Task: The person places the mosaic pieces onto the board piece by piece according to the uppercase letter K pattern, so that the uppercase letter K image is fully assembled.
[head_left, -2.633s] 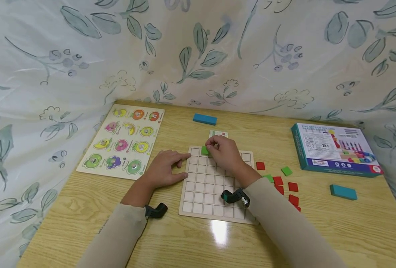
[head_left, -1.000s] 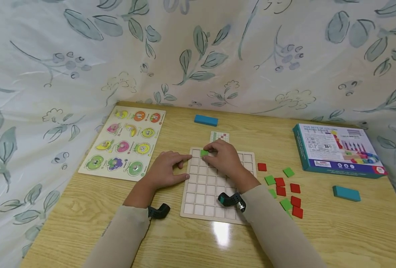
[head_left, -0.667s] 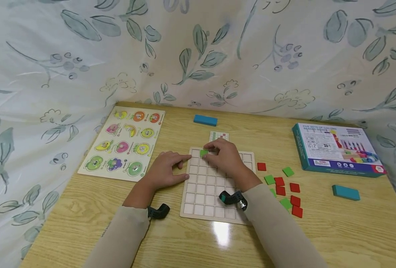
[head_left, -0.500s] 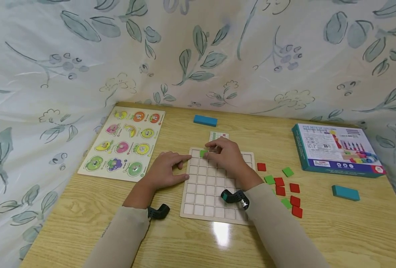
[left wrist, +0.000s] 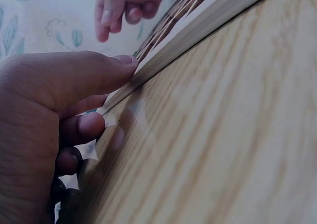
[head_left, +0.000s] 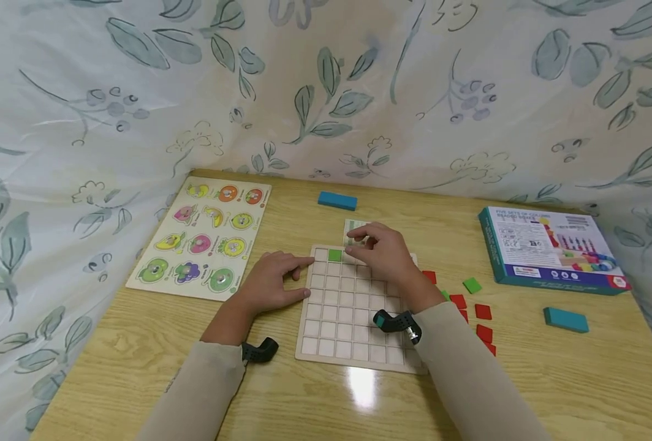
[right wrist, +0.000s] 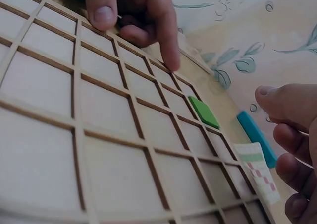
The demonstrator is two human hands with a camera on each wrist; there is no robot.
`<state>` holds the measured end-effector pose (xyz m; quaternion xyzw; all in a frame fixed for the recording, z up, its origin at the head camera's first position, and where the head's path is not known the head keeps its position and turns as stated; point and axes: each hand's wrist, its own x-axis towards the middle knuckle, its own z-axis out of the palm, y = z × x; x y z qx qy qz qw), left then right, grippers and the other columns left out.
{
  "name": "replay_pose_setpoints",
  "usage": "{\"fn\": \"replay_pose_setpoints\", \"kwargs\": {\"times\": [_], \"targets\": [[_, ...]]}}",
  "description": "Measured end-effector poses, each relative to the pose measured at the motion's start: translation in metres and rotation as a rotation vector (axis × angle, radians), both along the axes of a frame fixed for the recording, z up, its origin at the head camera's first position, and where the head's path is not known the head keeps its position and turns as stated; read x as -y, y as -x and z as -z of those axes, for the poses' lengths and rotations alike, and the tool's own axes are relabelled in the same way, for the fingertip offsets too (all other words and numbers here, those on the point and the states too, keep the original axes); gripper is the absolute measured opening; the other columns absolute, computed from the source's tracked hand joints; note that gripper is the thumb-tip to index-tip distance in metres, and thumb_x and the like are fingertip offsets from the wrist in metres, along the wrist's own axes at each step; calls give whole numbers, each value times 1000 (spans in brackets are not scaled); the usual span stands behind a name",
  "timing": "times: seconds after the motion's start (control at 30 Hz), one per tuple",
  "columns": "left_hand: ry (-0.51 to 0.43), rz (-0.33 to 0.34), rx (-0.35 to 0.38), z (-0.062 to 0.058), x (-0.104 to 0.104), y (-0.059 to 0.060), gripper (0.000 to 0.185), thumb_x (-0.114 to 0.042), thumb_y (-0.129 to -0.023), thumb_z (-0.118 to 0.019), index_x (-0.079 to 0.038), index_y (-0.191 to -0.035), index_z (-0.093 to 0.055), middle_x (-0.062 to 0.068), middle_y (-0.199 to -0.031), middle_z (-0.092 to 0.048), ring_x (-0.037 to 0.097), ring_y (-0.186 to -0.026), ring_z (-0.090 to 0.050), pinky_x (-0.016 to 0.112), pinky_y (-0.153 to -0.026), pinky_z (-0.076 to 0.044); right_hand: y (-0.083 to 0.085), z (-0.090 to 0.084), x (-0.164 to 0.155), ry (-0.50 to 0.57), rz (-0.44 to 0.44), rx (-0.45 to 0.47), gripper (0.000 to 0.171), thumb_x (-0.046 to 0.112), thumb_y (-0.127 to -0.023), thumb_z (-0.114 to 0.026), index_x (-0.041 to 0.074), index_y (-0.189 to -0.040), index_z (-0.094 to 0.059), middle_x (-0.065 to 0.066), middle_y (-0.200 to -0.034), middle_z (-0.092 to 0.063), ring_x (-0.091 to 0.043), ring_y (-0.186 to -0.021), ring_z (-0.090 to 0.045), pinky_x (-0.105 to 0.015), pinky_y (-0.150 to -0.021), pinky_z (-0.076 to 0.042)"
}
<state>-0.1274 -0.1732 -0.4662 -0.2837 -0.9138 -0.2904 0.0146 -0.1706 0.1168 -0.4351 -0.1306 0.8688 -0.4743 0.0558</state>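
Note:
A wooden grid board (head_left: 329, 329) with square cells lies flat in the middle of the table. One green square tile (head_left: 334, 255) sits in its far row, second cell from the left; the right wrist view shows the tile (right wrist: 203, 112) between the dividers. My left hand (head_left: 271, 283) touches the board's left edge with the index fingertip and thumb tip. Above the far row hovers my right hand (head_left: 383, 252), just right of the tile, its fingers loosely bent around nothing. A small patterned card (head_left: 351, 231) lies behind the board, partly hidden by that hand.
Several red tiles (head_left: 483, 312) and green tiles (head_left: 472, 285) lie scattered right of the board, some behind the right arm. A fruit puzzle board (head_left: 238, 260) is at left. A boxed toy set (head_left: 552, 248), a blue block (head_left: 337, 200) and a teal block (head_left: 565, 320) also lie around.
My right hand has let go of the green tile, now flat in its cell, and moved slightly right and away from it. The left hand has stayed at the board's edge.

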Motion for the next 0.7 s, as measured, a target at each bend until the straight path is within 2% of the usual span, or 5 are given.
{"fn": "replay_pose_setpoints", "kwargs": {"times": [0.17,0.37,0.7], "targets": [[5,4,-6,2,1,-1,55,-38,-87,-85,-17,-136,-74,-12,-86,-55,13,-82,-47,42,-85,-35,-3,1,-14,-24,6,8,32,24,-97,-81,12,-127,-78,-5,-120,-69,-23,-90,-59,-39,-78,-50],[2,3,-15,1,1,-1,56,-38,-86,-85,-17,-137,-73,-12,-87,-56,14,-83,-48,43,-87,-36,-9,-2,-33,-58,44,14,33,24,-97,-81,12,-128,-77,-6,-121,-68,-24,-87,-58,-40,-73,-49],[8,-10,4,-1,0,-1,57,-38,-86,-86,-18,-138,-73,-14,-87,-55,13,-83,-48,42,-86,-36,-22,-8,-65,-87,99,45,38,26,-98,-81,11,-132,-75,-7,-125,-68,-26,-89,-58,-39,-72,-51]]}}
